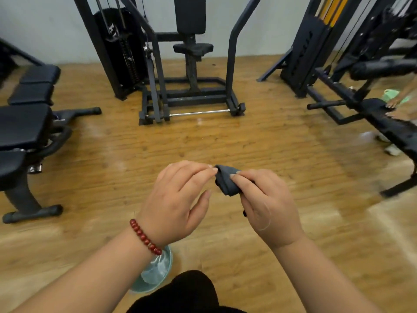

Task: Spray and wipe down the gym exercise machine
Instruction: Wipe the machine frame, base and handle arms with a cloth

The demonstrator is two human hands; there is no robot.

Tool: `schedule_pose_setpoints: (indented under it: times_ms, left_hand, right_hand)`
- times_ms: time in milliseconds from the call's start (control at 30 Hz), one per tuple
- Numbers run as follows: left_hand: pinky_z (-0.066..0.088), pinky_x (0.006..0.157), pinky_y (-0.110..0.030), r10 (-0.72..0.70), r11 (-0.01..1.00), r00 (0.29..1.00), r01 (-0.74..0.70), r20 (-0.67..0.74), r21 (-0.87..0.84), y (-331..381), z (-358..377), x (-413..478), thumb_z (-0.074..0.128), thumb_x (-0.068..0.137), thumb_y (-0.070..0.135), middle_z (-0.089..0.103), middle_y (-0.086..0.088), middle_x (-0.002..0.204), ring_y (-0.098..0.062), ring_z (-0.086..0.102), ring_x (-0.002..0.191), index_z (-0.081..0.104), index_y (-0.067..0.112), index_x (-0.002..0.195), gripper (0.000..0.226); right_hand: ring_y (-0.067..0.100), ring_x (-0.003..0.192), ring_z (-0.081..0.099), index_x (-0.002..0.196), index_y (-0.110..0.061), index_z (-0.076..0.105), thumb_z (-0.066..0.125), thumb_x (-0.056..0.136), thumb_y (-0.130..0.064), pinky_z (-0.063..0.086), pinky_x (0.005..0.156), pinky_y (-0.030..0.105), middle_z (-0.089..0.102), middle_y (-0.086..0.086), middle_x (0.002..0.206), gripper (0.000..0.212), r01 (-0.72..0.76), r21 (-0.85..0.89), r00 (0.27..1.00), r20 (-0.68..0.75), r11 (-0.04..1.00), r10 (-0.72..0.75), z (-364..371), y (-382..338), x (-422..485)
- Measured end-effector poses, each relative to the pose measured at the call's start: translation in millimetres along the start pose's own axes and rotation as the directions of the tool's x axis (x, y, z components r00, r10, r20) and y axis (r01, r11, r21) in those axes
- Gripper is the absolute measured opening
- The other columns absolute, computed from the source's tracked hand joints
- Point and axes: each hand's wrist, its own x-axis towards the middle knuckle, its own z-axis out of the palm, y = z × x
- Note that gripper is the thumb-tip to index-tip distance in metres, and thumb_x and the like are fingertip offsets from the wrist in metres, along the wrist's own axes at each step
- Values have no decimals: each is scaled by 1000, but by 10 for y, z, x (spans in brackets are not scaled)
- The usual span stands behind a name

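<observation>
The right hand (pixel 268 199) gripped a dark grey cloth (pixel 226 182); the left hand (pixel 178 199), fingers relaxed, touched its edge. A slack hold might drop it short of the black steel machine (pixel 191 53) at twelve o'clock.

Soft, even indoor light leaves pale glare patches on the wooden floor (pixel 270 136) beyond the right grip (pixel 268 199), the machine (pixel 383 123) far right of it blurred and bowed.

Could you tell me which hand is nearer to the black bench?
Left. The left hand is to the right of the bench; the right hand is farther right, gripping the cloth between the two hands.
</observation>
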Motion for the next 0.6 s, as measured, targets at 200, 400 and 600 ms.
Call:
schedule_pose_setpoints:
  times_ms: [200,400,600]
  left_hand:
    - [45,95,-40,-34,999,999,34,-5,28,-401,461,630,53,93,21,62,-6,120,-22,58,110,51,13,124,33]
    - [47,93,-45,-6,999,997,9,-77,37,-1166,1002,1558,52,94,20,62,-7,119,-24,58,110,53,12,123,30]
    - [47,94,-43,26,997,994,-19,-103,69,-2025,1323,2607,53,92,19,64,-9,118,-24,59,110,54,11,122,31]
  right_hand:
    - [32,86,63,110,-1,67,47,92,1,50,70,42,67,13,105,27,55,11,997,-45,998,-55,299,831,425]
    - [33,88,64,109,1,71,53,89,3,51,73,44,68,14,105,26,41,24,997,-59,999,-39,739,1693,1286]
    - [32,90,63,109,2,71,53,90,1,51,75,43,68,14,104,26,40,21,995,-97,999,-38,1139,2530,2327]
